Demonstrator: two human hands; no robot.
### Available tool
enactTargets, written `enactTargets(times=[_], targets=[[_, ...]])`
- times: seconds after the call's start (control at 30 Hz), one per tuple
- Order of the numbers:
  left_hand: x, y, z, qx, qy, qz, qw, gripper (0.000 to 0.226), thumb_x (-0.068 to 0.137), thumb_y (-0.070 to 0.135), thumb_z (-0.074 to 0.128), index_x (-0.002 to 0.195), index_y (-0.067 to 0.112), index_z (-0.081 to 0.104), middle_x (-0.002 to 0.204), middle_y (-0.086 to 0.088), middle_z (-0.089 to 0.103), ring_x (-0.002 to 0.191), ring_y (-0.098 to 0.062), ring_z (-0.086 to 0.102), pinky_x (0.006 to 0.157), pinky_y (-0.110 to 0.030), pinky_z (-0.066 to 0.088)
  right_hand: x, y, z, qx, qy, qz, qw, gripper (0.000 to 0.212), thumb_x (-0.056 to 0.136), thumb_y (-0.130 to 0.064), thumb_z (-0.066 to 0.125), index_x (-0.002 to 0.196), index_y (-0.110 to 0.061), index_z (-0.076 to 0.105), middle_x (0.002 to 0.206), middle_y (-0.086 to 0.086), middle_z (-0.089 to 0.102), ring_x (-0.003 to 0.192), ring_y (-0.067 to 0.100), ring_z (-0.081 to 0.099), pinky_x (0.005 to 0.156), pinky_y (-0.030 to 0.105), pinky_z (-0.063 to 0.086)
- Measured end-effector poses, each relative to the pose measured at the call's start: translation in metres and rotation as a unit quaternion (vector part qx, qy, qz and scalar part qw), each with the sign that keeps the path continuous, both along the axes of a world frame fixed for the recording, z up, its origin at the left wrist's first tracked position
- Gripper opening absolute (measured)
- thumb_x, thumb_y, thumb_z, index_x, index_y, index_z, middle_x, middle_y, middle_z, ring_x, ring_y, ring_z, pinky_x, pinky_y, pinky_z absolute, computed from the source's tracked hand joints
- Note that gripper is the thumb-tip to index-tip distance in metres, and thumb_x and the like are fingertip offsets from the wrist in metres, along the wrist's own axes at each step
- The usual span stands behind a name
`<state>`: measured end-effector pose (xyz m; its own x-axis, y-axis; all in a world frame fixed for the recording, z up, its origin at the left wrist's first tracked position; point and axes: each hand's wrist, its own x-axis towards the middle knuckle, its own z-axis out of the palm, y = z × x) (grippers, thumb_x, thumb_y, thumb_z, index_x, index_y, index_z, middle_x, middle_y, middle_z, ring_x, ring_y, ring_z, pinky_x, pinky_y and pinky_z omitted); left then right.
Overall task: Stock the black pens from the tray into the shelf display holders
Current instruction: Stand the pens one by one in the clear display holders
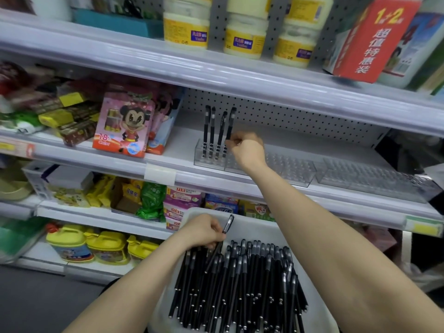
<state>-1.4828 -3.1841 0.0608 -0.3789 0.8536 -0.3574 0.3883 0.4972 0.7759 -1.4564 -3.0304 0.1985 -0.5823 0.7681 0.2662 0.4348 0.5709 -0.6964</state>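
A person's right hand [246,147] pinches the 4th black pen [229,126] upright into the clear holder [211,159] on the shelf [177,143], while the left hand [204,230] grips another pen [227,224] over the full tray [319,311], ready to follow.

Black pens [237,284] heaped in tray [317,316]

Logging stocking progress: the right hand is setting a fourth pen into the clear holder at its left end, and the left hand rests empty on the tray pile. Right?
Not quite. In the head view the left hand is not empty: it holds a black pen above the tray pile. The rest stands: the right hand is setting the fourth pen into the clear holder at its left end.
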Motion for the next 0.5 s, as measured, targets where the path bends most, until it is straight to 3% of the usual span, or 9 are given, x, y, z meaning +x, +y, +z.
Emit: enactTargets(times=[0.23, 0.4, 0.5], targets=[[-0.015, -0.006, 0.043, 0.144, -0.054, -0.013, 0.988, 0.007, 0.087, 0.021, 0.072, 0.09, 0.017, 0.066, 0.082, 0.0, 0.07, 0.07, -0.011, 0.068, 0.071, -0.025, 0.057, -0.004, -0.001, 0.002, 0.016, -0.054, -0.012, 0.998, 0.018, 0.09, -0.027, 0.064, 0.101, -0.017, 0.072, 0.104, 0.011, 0.069, 0.108, 0.03, 0.057, 0.091, 0.038, 0.053], [-0.03, -0.005, 0.065, 0.23, -0.052, 0.058, 0.97, 0.006, 0.086, 0.022, 0.073, 0.09, 0.018, 0.068, 0.081, 0.001, 0.071, 0.075, -0.017, 0.07, 0.081, -0.039, 0.06, -0.005, -0.001, 0.007, 0.007, -0.021, -0.006, 1.0, 0.023, 0.089, -0.031, 0.063, 0.109, -0.021, 0.069, 0.1, 0.005, 0.069, 0.104, 0.027, 0.058, 0.084, 0.032, 0.05], [-0.039, -0.005, 0.076, 0.269, -0.035, 0.104, 0.957, 0.008, 0.087, 0.021, 0.072, 0.093, 0.018, 0.068, 0.088, -0.004, 0.072, 0.078, -0.022, 0.072, 0.079, -0.039, 0.06, -0.006, -0.001, 0.008, 0.006, -0.017, -0.013, 1.0, 0.023, 0.091, -0.03, 0.064, 0.11, -0.018, 0.07, 0.103, 0.006, 0.07, 0.099, 0.026, 0.062, 0.085, 0.032, 0.051]])
